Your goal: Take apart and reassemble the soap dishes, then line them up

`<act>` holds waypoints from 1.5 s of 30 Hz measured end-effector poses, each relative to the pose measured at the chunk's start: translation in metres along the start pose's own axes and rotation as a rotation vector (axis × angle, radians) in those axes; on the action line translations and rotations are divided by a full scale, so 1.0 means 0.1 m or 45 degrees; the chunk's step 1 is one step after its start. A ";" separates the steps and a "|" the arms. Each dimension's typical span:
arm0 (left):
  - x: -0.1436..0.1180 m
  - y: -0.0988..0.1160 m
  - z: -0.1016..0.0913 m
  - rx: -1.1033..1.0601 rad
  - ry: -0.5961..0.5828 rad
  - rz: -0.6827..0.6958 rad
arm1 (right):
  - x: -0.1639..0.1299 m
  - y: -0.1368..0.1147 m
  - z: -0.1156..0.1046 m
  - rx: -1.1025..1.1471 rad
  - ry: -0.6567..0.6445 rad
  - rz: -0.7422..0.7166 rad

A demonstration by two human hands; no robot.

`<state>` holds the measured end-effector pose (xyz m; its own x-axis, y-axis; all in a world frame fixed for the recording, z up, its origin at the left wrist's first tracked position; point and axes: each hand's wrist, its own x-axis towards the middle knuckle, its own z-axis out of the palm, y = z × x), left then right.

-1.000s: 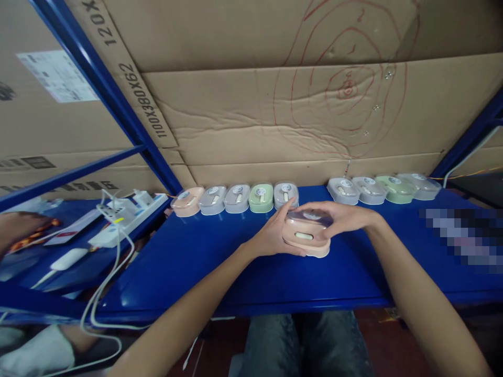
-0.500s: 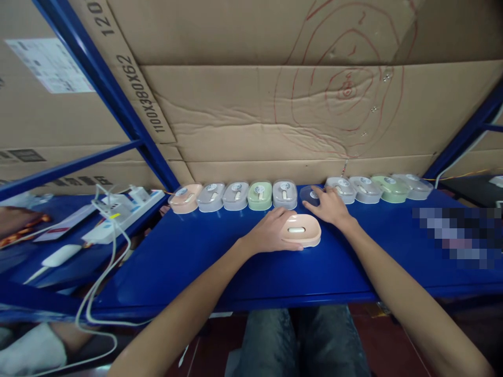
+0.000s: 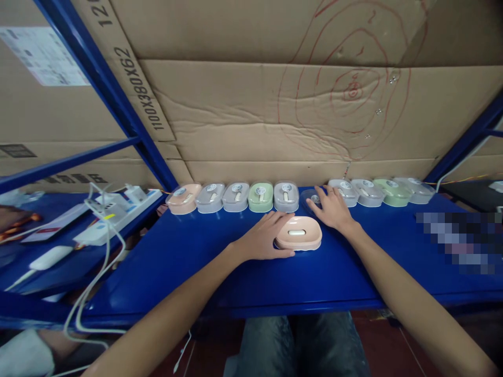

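Power strip beside cardboard boxes

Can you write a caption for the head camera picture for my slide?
Left hand steadies an open pink soap box on a blue shelf while the right hand rests on its clear lid.
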<state>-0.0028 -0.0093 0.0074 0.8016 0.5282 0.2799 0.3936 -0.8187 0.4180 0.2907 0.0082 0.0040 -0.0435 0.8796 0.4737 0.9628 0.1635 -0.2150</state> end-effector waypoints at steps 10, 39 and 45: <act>-0.04 -0.13 0.05 -0.087 0.073 -0.062 | -0.21 -0.48 -0.29 0.578 -0.576 -0.655; -0.01 -0.27 0.01 -0.112 0.152 -0.055 | -0.84 -0.57 -0.80 0.496 -0.526 -0.670; -0.01 -0.27 0.04 -0.116 0.177 -0.080 | -1.02 -0.72 -0.58 0.422 -0.515 -0.788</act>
<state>-0.0127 0.0117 -0.0074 0.7041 0.6091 0.3651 0.3934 -0.7626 0.5136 0.2418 -0.1193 0.0210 -0.6967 0.6694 0.2579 0.6063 0.7416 -0.2872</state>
